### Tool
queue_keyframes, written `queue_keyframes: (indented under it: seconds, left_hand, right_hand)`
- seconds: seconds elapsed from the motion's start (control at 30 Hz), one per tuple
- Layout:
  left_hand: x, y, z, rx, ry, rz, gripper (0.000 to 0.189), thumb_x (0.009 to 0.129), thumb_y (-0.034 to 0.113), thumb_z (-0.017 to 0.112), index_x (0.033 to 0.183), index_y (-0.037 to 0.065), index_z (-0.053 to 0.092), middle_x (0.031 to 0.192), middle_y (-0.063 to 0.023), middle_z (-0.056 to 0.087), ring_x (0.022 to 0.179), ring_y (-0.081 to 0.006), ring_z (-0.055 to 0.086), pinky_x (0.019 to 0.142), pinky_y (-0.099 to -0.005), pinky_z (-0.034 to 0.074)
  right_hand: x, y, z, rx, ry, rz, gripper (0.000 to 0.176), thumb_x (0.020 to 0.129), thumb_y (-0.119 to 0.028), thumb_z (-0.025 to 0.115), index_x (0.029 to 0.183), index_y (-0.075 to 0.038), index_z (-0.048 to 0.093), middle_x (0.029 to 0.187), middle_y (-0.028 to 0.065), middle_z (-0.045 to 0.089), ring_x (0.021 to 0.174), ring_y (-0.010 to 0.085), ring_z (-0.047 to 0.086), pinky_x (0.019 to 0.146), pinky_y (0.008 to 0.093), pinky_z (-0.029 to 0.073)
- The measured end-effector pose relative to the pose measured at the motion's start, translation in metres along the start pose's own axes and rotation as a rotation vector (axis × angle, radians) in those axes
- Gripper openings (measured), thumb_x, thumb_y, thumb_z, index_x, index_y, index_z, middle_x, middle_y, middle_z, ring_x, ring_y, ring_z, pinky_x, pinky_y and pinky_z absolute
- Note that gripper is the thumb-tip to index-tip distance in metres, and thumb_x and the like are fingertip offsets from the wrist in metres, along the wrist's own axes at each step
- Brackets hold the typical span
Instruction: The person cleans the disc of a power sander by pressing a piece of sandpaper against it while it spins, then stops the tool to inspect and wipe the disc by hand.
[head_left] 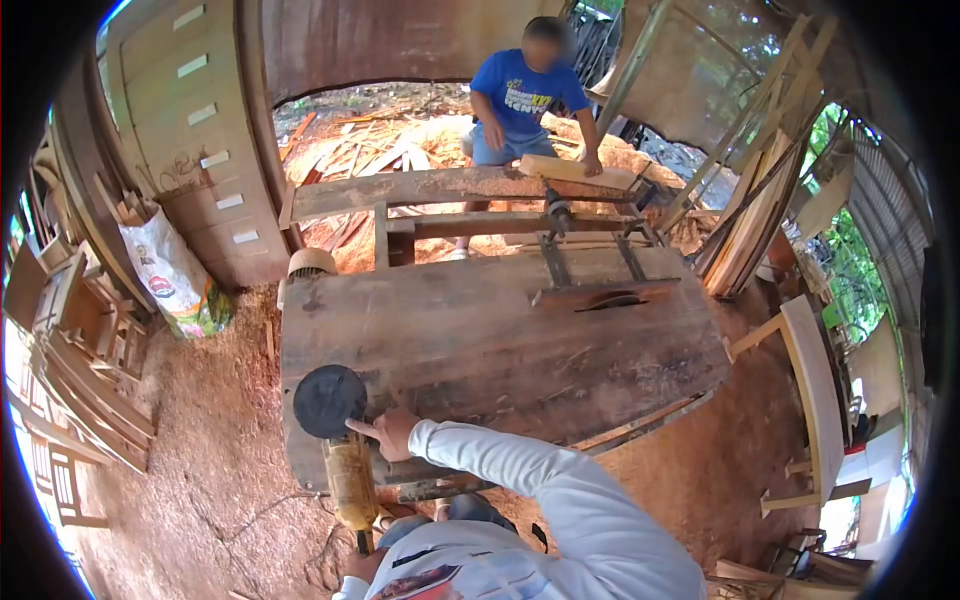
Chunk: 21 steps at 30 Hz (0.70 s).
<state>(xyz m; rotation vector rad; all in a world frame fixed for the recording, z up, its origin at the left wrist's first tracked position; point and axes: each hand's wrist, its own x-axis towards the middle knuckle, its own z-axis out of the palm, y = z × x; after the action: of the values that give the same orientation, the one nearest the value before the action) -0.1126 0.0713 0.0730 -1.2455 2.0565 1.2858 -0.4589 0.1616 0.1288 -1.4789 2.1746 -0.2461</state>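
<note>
A yellow disc sander [349, 480] with a round black pad [330, 401] lies near the left front corner of the wooden saw table [480, 340], its pad facing up. My left hand [367, 564] is closed around the rear end of its body, low in the view. My right hand [393, 434] is beside the tool's head, index finger stretched out toward the lower edge of the pad, the other fingers bent. Nothing shows in that hand.
A saw blade [615, 301] sits in a slot at the table's back right. Behind, a person [530, 95] in a blue shirt rests a hand on a wood block [575, 172] on a beam. A cord [235, 530] trails over the sawdust floor. A white sack [170, 270] stands at left.
</note>
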Motion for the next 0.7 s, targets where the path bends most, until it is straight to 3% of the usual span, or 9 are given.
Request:
queue_keyframes:
  seconds: [0.17,0.27,0.37,0.47,0.57,0.7]
  left_hand:
    - [0.025,-0.04,0.012,0.019,-0.013,0.048,0.046,0.077,0.043,0.079,0.092,0.0,0.073,0.081,-0.0213,0.074,0.083,-0.0342,0.075,0.073,-0.0458,0.056]
    - [0.031,-0.048,0.013,0.086,0.016,0.012,0.049,0.076,0.045,0.08,0.092,0.0,0.073,0.081,-0.0214,0.074,0.083,-0.0338,0.075,0.073,-0.0457,0.057]
    - [0.006,-0.012,0.001,-0.044,-0.039,0.021,0.051,0.074,0.048,0.08,0.09,0.0,0.073,0.081,-0.022,0.073,0.083,-0.0347,0.075,0.073,-0.0462,0.056]
    - [0.028,-0.041,0.01,0.147,0.028,0.019,0.05,0.075,0.047,0.081,0.089,0.0,0.073,0.079,-0.0214,0.073,0.08,-0.0324,0.075,0.072,-0.0457,0.056]
    - [0.034,-0.055,0.014,0.098,0.011,0.1,0.053,0.08,0.052,0.08,0.099,0.002,0.076,0.08,-0.0211,0.073,0.079,-0.0285,0.075,0.069,-0.0438,0.055]
    - [0.024,-0.04,0.008,0.028,-0.014,0.093,0.051,0.08,0.05,0.08,0.097,0.002,0.075,0.081,-0.0196,0.074,0.08,-0.0265,0.074,0.07,-0.0427,0.055]
  right_hand:
    - [0.016,-0.001,-0.004,0.013,-0.022,0.115,0.091,0.08,-0.015,0.056,0.163,-0.022,0.02,0.094,0.0247,0.072,0.084,0.0403,0.071,0.079,0.0515,0.055]
    - [0.021,-0.013,-0.01,0.05,-0.061,0.09,0.093,0.081,-0.019,0.058,0.164,-0.025,0.016,0.095,0.0274,0.071,0.085,0.0422,0.071,0.081,0.05,0.056]
    - [0.034,-0.014,-0.006,0.101,-0.07,0.151,0.095,0.079,-0.021,0.059,0.164,-0.026,0.016,0.098,0.0285,0.071,0.09,0.0428,0.071,0.085,0.0486,0.056]
    - [0.03,-0.02,-0.018,0.085,-0.131,0.122,0.096,0.079,-0.023,0.061,0.164,-0.025,0.017,0.105,0.0288,0.07,0.094,0.0422,0.071,0.086,0.0483,0.057]
    - [0.028,-0.013,-0.017,0.108,-0.135,0.128,0.096,0.079,-0.023,0.061,0.164,-0.024,0.016,0.106,0.0281,0.07,0.095,0.0428,0.071,0.086,0.0482,0.056]
    - [0.021,-0.025,-0.026,0.082,-0.122,0.173,0.095,0.081,-0.026,0.062,0.164,-0.022,0.016,0.104,0.0294,0.07,0.093,0.0424,0.071,0.085,0.0474,0.057]
